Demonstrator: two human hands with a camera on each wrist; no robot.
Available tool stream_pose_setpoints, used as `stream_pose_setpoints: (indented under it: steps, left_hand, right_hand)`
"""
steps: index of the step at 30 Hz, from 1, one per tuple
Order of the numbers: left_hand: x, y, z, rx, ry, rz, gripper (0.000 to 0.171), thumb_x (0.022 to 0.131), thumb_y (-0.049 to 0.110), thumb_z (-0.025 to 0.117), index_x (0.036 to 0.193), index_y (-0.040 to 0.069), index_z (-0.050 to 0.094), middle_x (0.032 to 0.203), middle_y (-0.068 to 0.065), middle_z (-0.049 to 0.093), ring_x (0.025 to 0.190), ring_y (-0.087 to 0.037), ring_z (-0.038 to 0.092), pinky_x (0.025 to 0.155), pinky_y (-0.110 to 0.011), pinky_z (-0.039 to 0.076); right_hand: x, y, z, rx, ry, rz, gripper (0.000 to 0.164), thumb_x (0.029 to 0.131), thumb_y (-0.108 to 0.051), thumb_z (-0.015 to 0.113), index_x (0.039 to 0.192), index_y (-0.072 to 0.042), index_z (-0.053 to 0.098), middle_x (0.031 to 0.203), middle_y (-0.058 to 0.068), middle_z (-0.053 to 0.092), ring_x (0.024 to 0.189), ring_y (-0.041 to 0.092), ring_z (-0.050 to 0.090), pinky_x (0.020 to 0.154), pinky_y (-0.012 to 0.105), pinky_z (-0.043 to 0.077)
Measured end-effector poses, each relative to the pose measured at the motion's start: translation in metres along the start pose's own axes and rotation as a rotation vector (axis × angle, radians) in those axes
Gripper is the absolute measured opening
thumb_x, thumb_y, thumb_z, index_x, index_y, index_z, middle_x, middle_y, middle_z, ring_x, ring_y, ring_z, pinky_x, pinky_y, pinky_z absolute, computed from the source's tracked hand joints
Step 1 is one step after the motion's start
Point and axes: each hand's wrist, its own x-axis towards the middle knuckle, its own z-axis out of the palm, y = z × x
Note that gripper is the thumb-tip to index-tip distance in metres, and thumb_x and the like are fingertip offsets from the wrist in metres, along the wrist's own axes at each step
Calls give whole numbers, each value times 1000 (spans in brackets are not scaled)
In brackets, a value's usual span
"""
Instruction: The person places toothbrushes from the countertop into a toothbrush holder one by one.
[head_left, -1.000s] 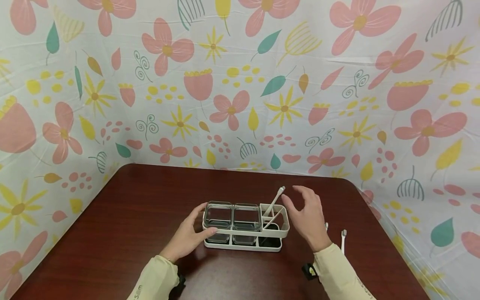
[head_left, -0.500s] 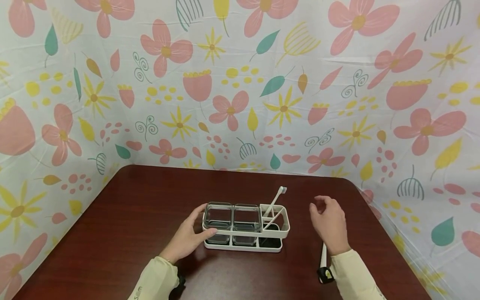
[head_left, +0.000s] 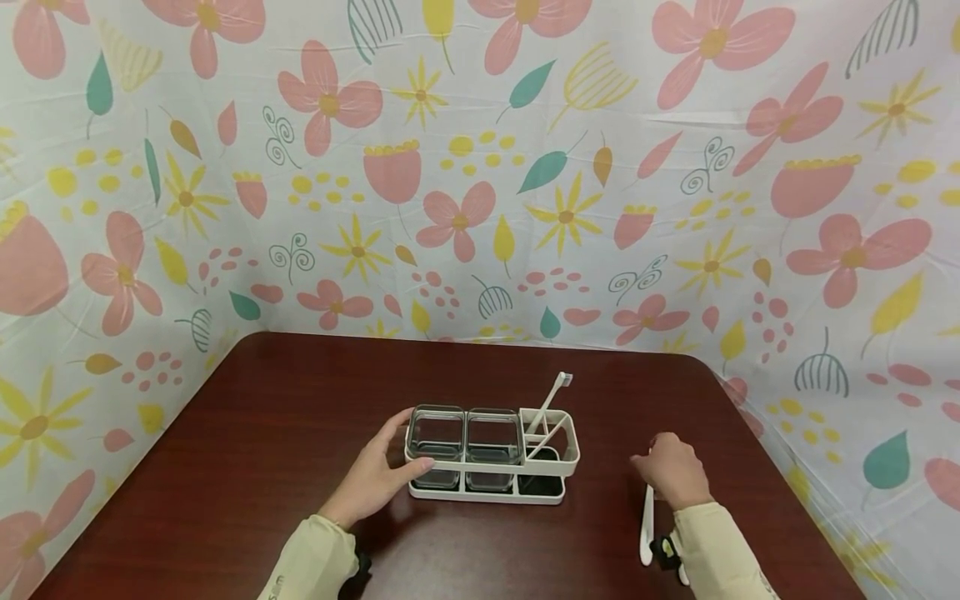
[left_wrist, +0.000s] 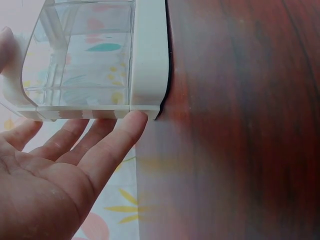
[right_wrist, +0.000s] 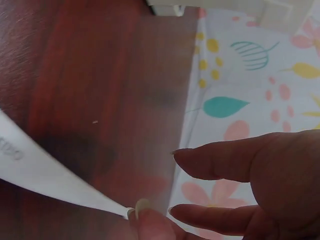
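A white toothbrush holder (head_left: 551, 468) stands on the table with two clear cups (head_left: 437, 432) upside down in its left and middle sections. My left hand (head_left: 375, 471) holds its left end, thumb at the front and a finger at the back. In the left wrist view, several fingertips touch the end of the holder (left_wrist: 150, 55). One white toothbrush (head_left: 551, 400) leans in the divided right section. My right hand (head_left: 675, 471) is over a second toothbrush (head_left: 647, 529) lying on the table. In the right wrist view, a fingertip is at that toothbrush's neck, with other fingers apart from it.
A dark reddish-brown table (head_left: 300, 392) lies under everything. Behind it hangs a floral cloth (head_left: 480, 167). Another white thing, mostly hidden, shows beside my right wrist band (head_left: 664, 552).
My right hand has moved from beside the holder to the right and nearer, down over the lying toothbrush. My left hand and the holder have stayed in place.
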Motion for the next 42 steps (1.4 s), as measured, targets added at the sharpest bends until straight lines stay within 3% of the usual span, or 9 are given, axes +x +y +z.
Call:
stream_pose_setpoints:
  steps: [2, 4, 11, 17, 22, 35, 42]
  left_hand:
    - [0, 1, 0, -12, -2, 0, 79, 85, 21, 82, 152, 20, 39, 137, -12, 54, 118, -29, 58, 92, -50, 47]
    - [0, 1, 0, -14, -5, 0, 79, 85, 21, 81, 152, 21, 39, 137, -12, 54, 118, -29, 57, 92, -50, 47]
    - [0, -1, 0, 24, -20, -1, 80, 85, 30, 81, 152, 24, 37, 139, -13, 52, 119, -29, 56, 91, -48, 47]
    - [0, -2, 1, 27, -17, -8, 80, 85, 32, 81, 151, 28, 37, 139, -11, 52, 119, -28, 57, 91, -47, 47]
    - [0, -5, 1, 23, -3, -6, 80, 85, 31, 81, 152, 26, 37, 136, -13, 53, 117, -28, 58, 89, -47, 48]
    - [2, -7, 0, 17, -29, 6, 79, 86, 30, 80, 152, 28, 36, 135, -14, 53, 116, -29, 59, 89, -46, 48]
    - [3, -6, 0, 3, -29, 14, 78, 85, 27, 81, 151, 28, 38, 136, -14, 53, 116, -31, 59, 90, -45, 48]
  right_hand:
    - [0, 3, 3, 19, 2, 6, 22, 91, -12, 62, 85, 9, 55, 69, 15, 58, 51, 23, 62, 50, 38, 53]
    - [0, 5, 5, 29, 5, 10, 23, 90, -11, 62, 75, 0, 50, 64, 12, 54, 49, 23, 62, 49, 37, 54]
    - [0, 7, 8, 46, -12, 33, 25, 91, -10, 61, 71, -4, 47, 64, 12, 50, 52, 24, 62, 50, 37, 54]
    - [-2, 8, 12, 12, 5, 7, 30, 88, -7, 59, 61, -9, 47, 50, 7, 48, 42, 21, 54, 43, 33, 49]
    - [-1, 10, 15, -20, 6, 6, 24, 85, -2, 52, 62, -7, 47, 48, 6, 49, 39, 18, 51, 41, 31, 45]
    - [-3, 10, 15, -45, -35, 67, 14, 86, -2, 52, 73, 2, 53, 56, 12, 55, 45, 23, 54, 42, 33, 45]
    - [-1, 12, 16, -16, -44, 86, 23, 87, -2, 52, 64, -5, 47, 55, 11, 53, 47, 25, 56, 45, 34, 48]
